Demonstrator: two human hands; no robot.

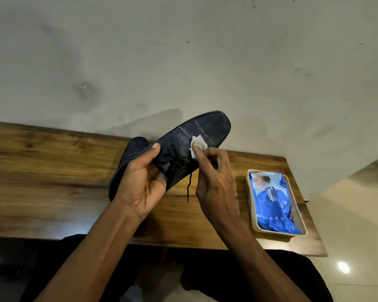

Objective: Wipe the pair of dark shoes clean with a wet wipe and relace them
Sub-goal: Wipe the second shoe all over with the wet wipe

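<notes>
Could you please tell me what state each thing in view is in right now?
dark shoe: lifted off the table, toe pointing away, pale streaks on its upper.
lace: loose, one end dangling.
wet wipe: crumpled, pressed against the shoe.
left hand: gripping the shoe.
right hand: pinching the wipe.
wipes pack: lying in a tray, flap peeled open.

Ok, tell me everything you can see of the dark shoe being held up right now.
The dark navy suede-looking shoe is held up above the wooden table, squared toe pointing up and away to the right. Pale scuff lines cross its toe area. Black laces run through its eyelets, and one loose lace end hangs down. The left hand grips it around the middle, thumb by the eyelets. The right hand presses a small white wet wipe onto its upper, just ahead of the laces.
</notes>
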